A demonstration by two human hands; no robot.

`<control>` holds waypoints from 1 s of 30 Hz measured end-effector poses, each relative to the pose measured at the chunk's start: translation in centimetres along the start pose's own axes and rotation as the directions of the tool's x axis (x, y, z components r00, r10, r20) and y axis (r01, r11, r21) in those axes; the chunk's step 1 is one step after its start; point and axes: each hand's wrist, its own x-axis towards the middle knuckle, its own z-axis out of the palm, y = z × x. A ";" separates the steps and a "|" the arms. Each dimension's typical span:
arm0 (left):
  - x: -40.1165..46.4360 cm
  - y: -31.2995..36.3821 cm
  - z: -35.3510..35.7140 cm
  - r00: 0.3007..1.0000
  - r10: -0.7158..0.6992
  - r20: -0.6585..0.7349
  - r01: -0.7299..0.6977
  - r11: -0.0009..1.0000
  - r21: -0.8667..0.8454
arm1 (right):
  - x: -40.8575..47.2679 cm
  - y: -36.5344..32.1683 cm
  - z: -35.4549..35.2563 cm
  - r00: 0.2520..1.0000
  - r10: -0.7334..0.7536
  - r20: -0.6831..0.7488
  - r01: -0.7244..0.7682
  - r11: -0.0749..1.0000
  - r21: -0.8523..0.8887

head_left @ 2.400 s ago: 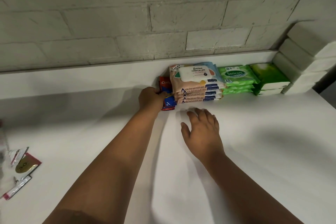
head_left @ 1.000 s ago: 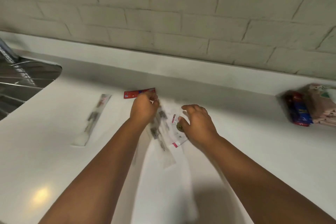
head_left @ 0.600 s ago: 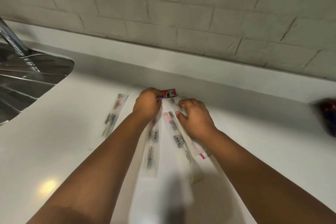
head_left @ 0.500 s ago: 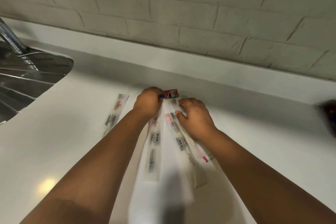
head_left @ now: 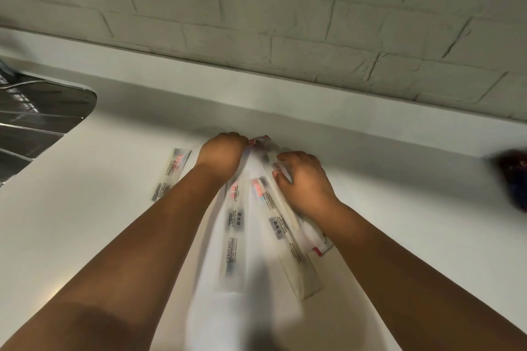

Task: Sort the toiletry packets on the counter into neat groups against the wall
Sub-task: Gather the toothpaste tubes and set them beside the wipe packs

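Head view: both hands work at the back of the white counter [head_left: 85, 208], close under the brick wall [head_left: 285, 8].

Left hand [head_left: 221, 152]: fingers curled down over the top ends of the packets, near a small red packet [head_left: 259, 139] that peeks out beside its knuckles. Whether it actually pinches that one, cannot tell.

Right hand [head_left: 303, 179]: fingers bent around the upper end of a long clear packet [head_left: 273, 205], thumb against its edge. It grips.

Between the forearms lies a second long packet [head_left: 235, 225], fanned out beside the first. A third long packet [head_left: 172, 169] lies apart, left of the left wrist. At the far right edge, a dark blurred bundle [head_left: 513, 179]; contents not legible. Metal sink [head_left: 34, 117] at left.

Judgement on handling: the sleeves look thin, light and glossy, so likely slippery on this smooth top and against each other. Probably stiff along the length if a toothbrush sits inside, floppy at the sealed ends. Best hold: mid-body or across the bunched ends, squaring them together before sliding to the wall. Risk: packets splay or skate away.
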 end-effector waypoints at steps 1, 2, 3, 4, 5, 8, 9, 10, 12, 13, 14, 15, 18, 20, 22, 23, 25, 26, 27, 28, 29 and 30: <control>-0.2 0.3 -0.2 1.000 -0.020 -0.013 0.021 1.000 0.023 | -0.2 0.1 -0.2 1.000 0.002 -0.004 -0.002 1.000 0.001; -0.3 0.5 -0.4 0.999 -0.043 -0.021 0.043 0.999 0.033 | -0.3 0.1 -0.3 1.000 0.003 -0.005 -0.003 1.000 0.001; -0.5 0.8 -0.5 0.998 -0.061 -0.035 0.062 0.998 0.030 | -0.6 0.2 -0.5 1.000 0.005 -0.008 -0.005 1.000 0.002; -0.7 1.0 -0.6 0.996 -0.081 -0.045 0.081 0.997 0.015 | -0.8 0.2 -0.7 1.000 0.006 -0.009 -0.006 1.000 0.005; -0.9 1.1 -0.6 0.993 -0.102 -0.051 0.102 0.995 -0.012 | -1.0 0.2 -0.8 1.000 0.008 -0.011 -0.008 1.000 0.007; -1.5 1.9 -0.9 0.981 -0.168 -0.100 0.153 0.978 -0.145 | -1.7 0.4 -1.3 1.000 0.008 -0.017 -0.008 1.000 0.023; -1.7 2.5 -1.2 0.970 -0.206 -0.132 0.169 0.955 -0.245 | -2.0 0.5 -1.6 1.000 0.009 -0.021 -0.008 0.999 0.035; -1.9 3.1 -1.6 0.954 -0.260 -0.148 0.189 0.908 -0.375 | -2.1 0.6 -1.7 1.000 0.013 -0.025 -0.011 0.999 0.052; -2.4 5.0 -2.7 0.926 -0.362 -0.107 0.227 0.760 -0.609 | -2.4 0.6 -2.2 0.998 0.031 -0.050 -0.025 0.993 0.118; -2.7 6.0 -3.1 0.916 -0.395 -0.064 0.243 0.676 -0.695 | -2.7 0.5 -2.6 0.997 0.046 -0.063 -0.035 0.986 0.165; -2.9 7.0 -3.4 0.909 -0.417 -0.014 0.257 0.585 -0.769 | -2.8 0.4 -2.9 0.995 0.066 -0.071 -0.049 0.974 0.221; -3.0 7.9 -3.7 0.901 -0.431 0.045 0.272 0.483 -0.832 | -3.0 0.3 -3.2 0.993 0.097 -0.066 -0.074 0.954 0.289; -3.3 10.9 -4.3 0.877 -0.431 0.210 0.297 0.146 -0.944 | -3.8 0.4 -4.4 0.976 0.214 -0.033 -0.167 0.842 0.512; -3.3 12.4 -4.6 0.864 -0.421 0.276 0.310 0.013 -0.951 | -4.4 0.7 -5.0 0.959 0.284 -0.003 -0.222 0.757 0.614; -3.3 14.4 -4.9 0.853 -0.392 0.346 0.338 -0.090 -0.937 | -5.3 1.5 -6.0 0.944 0.329 0.015 -0.249 0.684 0.686; -3.3 15.4 -4.9 0.847 -0.378 0.375 0.357 -0.119 -0.926 | -5.7 2.0 -6.5 0.939 0.343 0.019 -0.255 0.659 0.708; -3.4 17.4 -4.7 0.846 -0.337 0.412 0.389 -0.137 -0.911 | -6.5 3.4 -7.5 0.933 0.360 0.006 -0.250 0.635 0.731; -3.3 18.8 -4.5 0.851 -0.308 0.427 0.403 -0.140 -0.904 | -7.2 4.4 -8.2 0.928 0.372 -0.006 -0.247 0.628 0.738; -3.3 19.8 -4.3 0.856 -0.283 0.432 0.409 -0.140 -0.902 | -7.6 5.3 -8.7 0.923 0.384 -0.010 -0.250 0.619 0.744; -3.2 21.2 -4.1 0.863 -0.256 0.437 0.415 -0.137 -0.900 | -8.3 6.5 -9.4 0.916 0.401 -0.017 -0.251 0.605 0.755; -3.2 22.2 -4.0 0.867 -0.233 0.439 0.417 -0.139 -0.898 | -8.9 7.5 -9.8 0.909 0.415 -0.020 -0.252 0.590 0.767; -3.1 23.2 -3.9 0.879 -0.201 0.433 0.413 -0.137 -0.901 | -9.4 8.5 -10.3 0.902 0.432 -0.023 -0.254 0.572 0.780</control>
